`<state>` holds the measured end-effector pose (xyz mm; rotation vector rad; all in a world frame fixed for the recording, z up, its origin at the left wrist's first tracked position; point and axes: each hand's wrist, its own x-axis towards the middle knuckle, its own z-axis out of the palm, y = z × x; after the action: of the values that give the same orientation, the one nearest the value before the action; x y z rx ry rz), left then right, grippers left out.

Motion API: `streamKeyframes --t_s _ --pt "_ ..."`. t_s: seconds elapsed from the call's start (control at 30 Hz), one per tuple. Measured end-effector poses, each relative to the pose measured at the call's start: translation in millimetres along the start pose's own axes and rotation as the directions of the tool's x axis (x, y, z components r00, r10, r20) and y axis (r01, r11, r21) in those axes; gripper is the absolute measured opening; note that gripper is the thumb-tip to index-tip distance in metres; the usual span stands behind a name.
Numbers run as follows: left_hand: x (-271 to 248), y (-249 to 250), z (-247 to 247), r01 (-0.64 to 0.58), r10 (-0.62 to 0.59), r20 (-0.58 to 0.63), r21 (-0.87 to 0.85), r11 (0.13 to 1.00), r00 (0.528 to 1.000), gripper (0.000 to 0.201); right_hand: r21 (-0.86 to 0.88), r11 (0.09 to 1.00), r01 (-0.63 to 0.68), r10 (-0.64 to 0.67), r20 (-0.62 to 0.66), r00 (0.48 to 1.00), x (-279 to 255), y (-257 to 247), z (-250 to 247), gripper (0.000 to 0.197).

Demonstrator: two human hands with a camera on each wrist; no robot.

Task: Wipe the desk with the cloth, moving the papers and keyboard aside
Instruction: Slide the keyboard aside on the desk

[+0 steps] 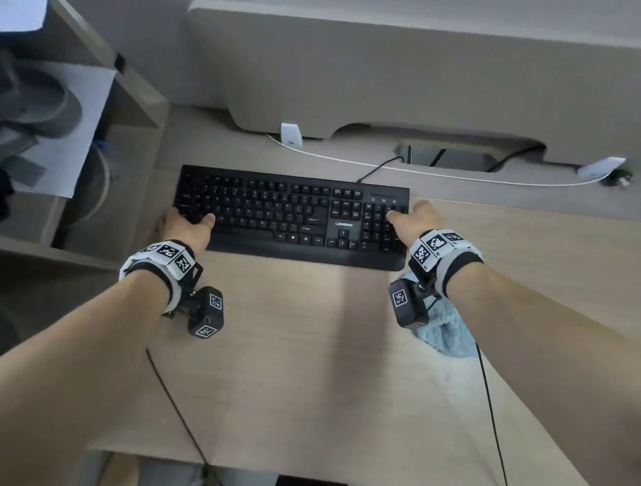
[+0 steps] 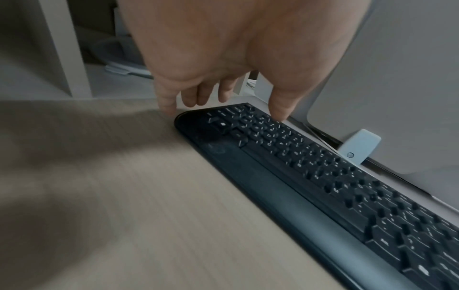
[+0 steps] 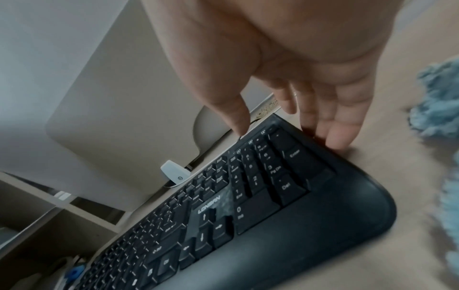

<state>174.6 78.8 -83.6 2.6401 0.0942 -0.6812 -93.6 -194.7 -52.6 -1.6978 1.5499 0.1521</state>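
You have open light wood desk (image 1: 307,352) in front of the black keyboard (image 1: 290,217), but behind it the grey back panel (image 1: 392,69) and a thin white cable (image 1: 443,173) leave only a narrow strip, and a fluffy blue cloth (image 1: 443,331) lies front-right.

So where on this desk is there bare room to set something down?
The widest bare desk lies between keyboard and near edge, bordered rightward by the cloth. More lies right of the keyboard. Behind the keyboard it is crowded with cables and clips.

The keyboard (image 1: 291,215) reads "LONSAN"; keys show "Enter", "Del".
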Motion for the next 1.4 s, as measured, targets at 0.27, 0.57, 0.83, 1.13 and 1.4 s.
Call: streamKeyframes --t_s 0.27,0.57,0.83,1.13,1.4 --pt "-5.7 20.5 -5.9 0.049 -0.049 -0.005 -0.036 0.998 0.999 0.08 0.033 0.995 -0.097 0.095 0.057 0.994 6.1 -7.1 -1.9 0.033" --pt "-31.9 58.6 5.1 0.101 -0.105 0.066 0.058 0.993 0.992 0.092 -0.011 0.984 -0.18 0.178 -0.087 0.98 13.1 -1.7 -41.8 0.085" --pt "-146.0 148.1 79.6 -0.015 0.024 0.153 -0.06 0.998 0.988 0.091 0.05 0.957 -0.285 0.289 -0.21 0.934 31.0 108.9 -170.6 0.087" --pt "-297.8 236.3 221.7 -0.197 0.189 0.406 -0.024 0.98 0.894 0.079 0.194 0.92 -0.341 0.389 -0.338 0.857 66.0 264.0 -322.6 0.082" --pt "-390.6 289.0 315.9 -0.218 0.206 0.412 -0.018 0.976 0.888 0.073 0.208 0.869 -0.448 0.494 -0.33 0.804 96.8 369.9 -396.5 0.085"
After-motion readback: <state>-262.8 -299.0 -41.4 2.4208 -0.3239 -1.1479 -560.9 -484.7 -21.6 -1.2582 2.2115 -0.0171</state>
